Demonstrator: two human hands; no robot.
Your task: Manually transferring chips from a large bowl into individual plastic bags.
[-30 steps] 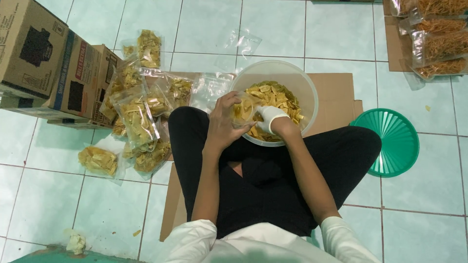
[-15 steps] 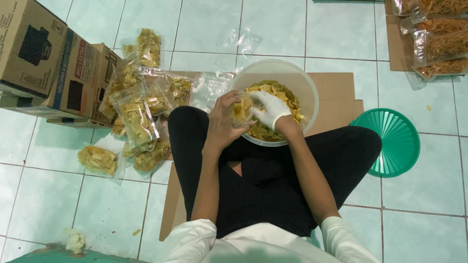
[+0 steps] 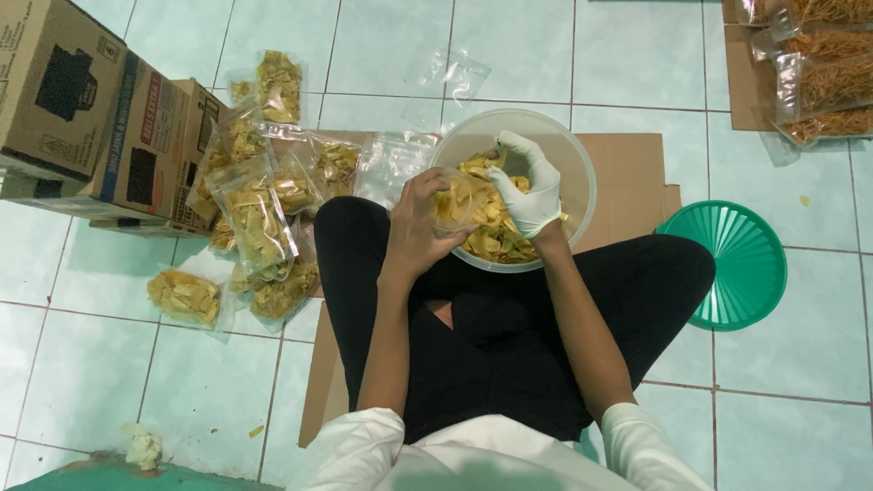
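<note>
Filling a small clear bag (image 3: 457, 202) with yellow chips is the step I judge to be in hand. I sit cross-legged on the floor (image 3: 91, 364), on a sheet of cardboard (image 3: 627, 164), with a clear plastic bowl (image 3: 573, 155) of chips (image 3: 491, 238) just in front of my knees. My left hand (image 3: 416, 223), bare, is closed around the bag and holds it at the near rim of the bowl, mouth turned toward the chips. My right hand (image 3: 526, 186), in a white glove, is curled down into the bowl; it seems to grip some chips, but I cannot tell how many. The two hands are almost touching.

To my left lies a heap of packed bags (image 3: 259, 218), beside some cardboard boxes (image 3: 91, 118). A green lid (image 3: 737, 264) rests on the floor at my right.

I think the next move calls for keeping the bag mouth wide and steady, and bringing the gloved hand over it gently, because chips break and spill easily.
</note>
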